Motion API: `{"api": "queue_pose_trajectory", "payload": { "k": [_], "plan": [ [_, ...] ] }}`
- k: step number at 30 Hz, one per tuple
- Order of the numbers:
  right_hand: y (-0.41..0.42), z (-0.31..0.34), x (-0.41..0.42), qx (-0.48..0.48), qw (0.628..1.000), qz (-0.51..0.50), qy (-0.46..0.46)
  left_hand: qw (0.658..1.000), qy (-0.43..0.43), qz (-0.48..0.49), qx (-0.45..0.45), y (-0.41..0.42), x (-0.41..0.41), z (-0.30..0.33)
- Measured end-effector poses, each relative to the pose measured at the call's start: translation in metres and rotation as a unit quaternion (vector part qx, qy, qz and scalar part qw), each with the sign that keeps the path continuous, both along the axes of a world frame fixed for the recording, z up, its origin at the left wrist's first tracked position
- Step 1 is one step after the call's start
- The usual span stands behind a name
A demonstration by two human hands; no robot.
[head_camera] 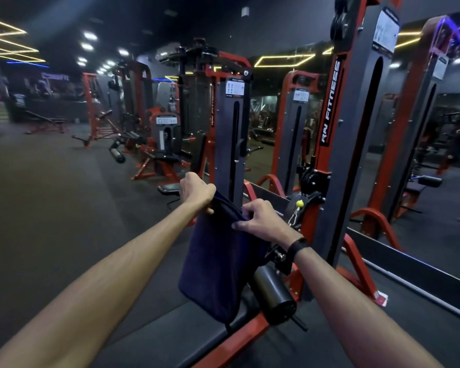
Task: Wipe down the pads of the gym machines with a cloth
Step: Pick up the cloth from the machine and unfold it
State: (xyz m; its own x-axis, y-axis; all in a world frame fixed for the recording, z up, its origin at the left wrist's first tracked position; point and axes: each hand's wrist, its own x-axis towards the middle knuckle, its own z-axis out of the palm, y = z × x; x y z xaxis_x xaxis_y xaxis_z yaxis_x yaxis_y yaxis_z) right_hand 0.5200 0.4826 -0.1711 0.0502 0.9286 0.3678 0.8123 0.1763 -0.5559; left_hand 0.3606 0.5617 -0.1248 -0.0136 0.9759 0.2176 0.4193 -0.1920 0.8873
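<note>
Now dark cloth (218, 264) hanging between left hand (195, 188) and right hand (259, 217).

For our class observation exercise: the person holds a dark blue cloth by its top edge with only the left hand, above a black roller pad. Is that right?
Not quite. In the head view both the left hand and right hand grip the dark blue cloth by its top edge, above the black roller pad.

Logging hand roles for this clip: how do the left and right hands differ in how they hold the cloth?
The left hand grips the dark blue cloth at its higher top corner; the right hand pinches the lower corner. The right wrist wears a black band; the left is bare. Both hold the cloth's top edge, letting it hang.
</note>
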Motion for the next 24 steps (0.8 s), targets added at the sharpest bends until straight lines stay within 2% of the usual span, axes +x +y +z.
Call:
{"api": "queue_pose_trajectory", "payload": {
  "k": [3, 6, 8, 15, 21, 24],
  "plan": [
    [-0.006, 0.002, -0.022, -0.044, 0.998, 0.032, 0.027, 1.000, -0.001, 0.006, 0.004, -0.007, -0.022, 0.002],
    [-0.013, 0.007, -0.038, -0.102, 0.985, 0.081, 0.111, 1.000, -0.001, 0.015, 0.006, -0.003, -0.044, 0.003],
    [-0.014, 0.012, -0.043, -0.123, 0.979, 0.100, 0.132, 1.000, 0.003, 0.028, 0.014, 0.001, -0.053, 0.005],
    [-0.010, 0.029, -0.063, -0.117, 0.988, 0.083, 0.056, 0.998, 0.017, 0.054, 0.032, -0.014, -0.079, 0.027],
    [-0.011, 0.039, -0.067, -0.087, 0.994, 0.062, 0.024, 0.988, 0.101, 0.084, 0.076, -0.021, -0.086, 0.039],
    [-0.012, 0.042, -0.063, -0.096, 0.994, 0.056, 0.000, 0.988, 0.115, 0.086, 0.064, -0.026, -0.091, 0.038]
  ]
}}
